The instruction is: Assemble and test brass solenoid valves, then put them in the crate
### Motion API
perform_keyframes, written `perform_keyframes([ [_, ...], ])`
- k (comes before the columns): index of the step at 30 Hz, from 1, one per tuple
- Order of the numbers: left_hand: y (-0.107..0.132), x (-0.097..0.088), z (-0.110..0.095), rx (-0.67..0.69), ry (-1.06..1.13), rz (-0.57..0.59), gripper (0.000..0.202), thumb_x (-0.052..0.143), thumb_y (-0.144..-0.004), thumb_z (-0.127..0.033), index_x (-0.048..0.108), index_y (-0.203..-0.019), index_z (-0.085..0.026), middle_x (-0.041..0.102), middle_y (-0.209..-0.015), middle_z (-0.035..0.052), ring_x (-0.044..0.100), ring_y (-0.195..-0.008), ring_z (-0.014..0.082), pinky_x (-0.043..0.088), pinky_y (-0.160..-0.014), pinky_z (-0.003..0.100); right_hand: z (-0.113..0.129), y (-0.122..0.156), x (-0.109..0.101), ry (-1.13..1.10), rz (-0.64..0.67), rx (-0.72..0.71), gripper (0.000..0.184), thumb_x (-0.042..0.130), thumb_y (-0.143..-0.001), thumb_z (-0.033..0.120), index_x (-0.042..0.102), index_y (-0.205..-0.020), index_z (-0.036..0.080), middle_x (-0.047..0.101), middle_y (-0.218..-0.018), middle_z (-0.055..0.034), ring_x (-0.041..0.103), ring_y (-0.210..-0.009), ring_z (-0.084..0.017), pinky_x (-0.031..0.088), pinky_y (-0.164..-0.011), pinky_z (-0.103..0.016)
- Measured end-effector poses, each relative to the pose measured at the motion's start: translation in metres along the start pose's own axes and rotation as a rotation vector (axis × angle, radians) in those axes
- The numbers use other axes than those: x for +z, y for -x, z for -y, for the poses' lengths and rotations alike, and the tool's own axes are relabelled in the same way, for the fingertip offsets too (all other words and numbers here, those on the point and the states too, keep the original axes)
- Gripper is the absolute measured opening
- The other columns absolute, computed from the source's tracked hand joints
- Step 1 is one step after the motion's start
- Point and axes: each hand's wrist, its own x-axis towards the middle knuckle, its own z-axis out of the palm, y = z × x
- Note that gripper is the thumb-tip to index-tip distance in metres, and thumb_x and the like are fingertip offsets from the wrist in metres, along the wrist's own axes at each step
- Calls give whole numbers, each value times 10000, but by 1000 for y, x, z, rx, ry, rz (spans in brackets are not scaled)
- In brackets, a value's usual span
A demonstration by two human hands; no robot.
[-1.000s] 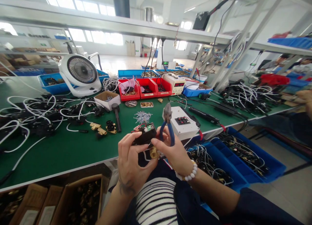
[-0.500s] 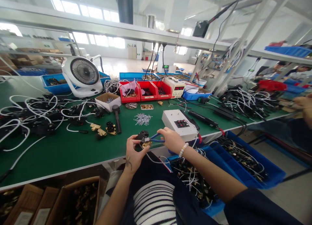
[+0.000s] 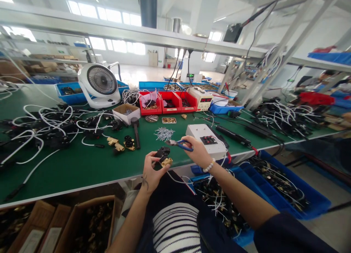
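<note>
A: Progress at this reading?
B: Partway, I'd judge. The brass fitting [image 3: 166, 162] sits against the black housing [image 3: 162, 153], both in the left hand [image 3: 153, 169], above the near edge of the tabletop [image 3: 109, 169]. Whether they are fastened: cannot tell at this size.

A: Outstanding?
B: The pair is not yet set down. Loose metal pins [image 3: 163, 133] lie piled beyond it; spare brass pieces [image 3: 115, 144] lie off to the left.

A: Grip, each side?
B: Left: closed, thumb at the fitting, fingers at the housing. Right hand [image 3: 197, 151]: closed around the handles of the pliers [image 3: 173, 143]. Whether the tool's own jaws are parted, cannot tell.

A: Pose?
B: Both forearms slope up and inward. Left hand lower, fingers pointing away. Right hand farther forward, back uppermost, aiming the pliers leftward. Tool head is apart from the housing, near the pins; contact with those unclear.
</note>
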Motion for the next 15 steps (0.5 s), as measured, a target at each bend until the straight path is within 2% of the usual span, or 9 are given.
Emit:
perform_keyframes([
  [3,-1,-1,0,-2,12,2,388,813,-642,-393,567,-853,-179,540,-1241,123,542,-1229,298,514,-977,492,0,0,1,-7,-49,20,312,419,-888,120,602,-1136,168,634,-935,-58,599,-819,-191,474,-752,-293],
  [7,-1,-1,-1,-4,10,5,388,823,-620,-367,562,-840,-181,543,-1234,119,541,-1233,302,508,-985,500,-3,1,5,54,75,-11,265,536,-753,42,669,-929,189,623,-783,-34,582,-689,-176,446,-678,-268],
  [9,-1,-2,-1,-7,6,6,391,827,-614,-364,566,-842,-182,543,-1236,118,538,-1236,305,503,-989,505,-3,0,5,64,70,-19,290,512,-789,54,663,-997,188,643,-862,-50,599,-745,-182,456,-702,-268],
  [12,-1,-3,-2,-16,3,8,386,820,-626,-377,570,-848,-183,541,-1242,118,532,-1242,304,503,-985,501,-3,1,4,107,-19,-1,353,410,-876,76,612,-1148,175,648,-985,-79,603,-822,-192,472,-750,-283],
  [15,-2,-3,-2,-22,2,6,387,822,-615,-373,567,-836,-183,539,-1242,119,529,-1243,312,502,-981,507,-2,2,6,160,23,-24,275,509,-803,51,669,-986,180,644,-831,-61,582,-701,-187,450,-683,-276],
])
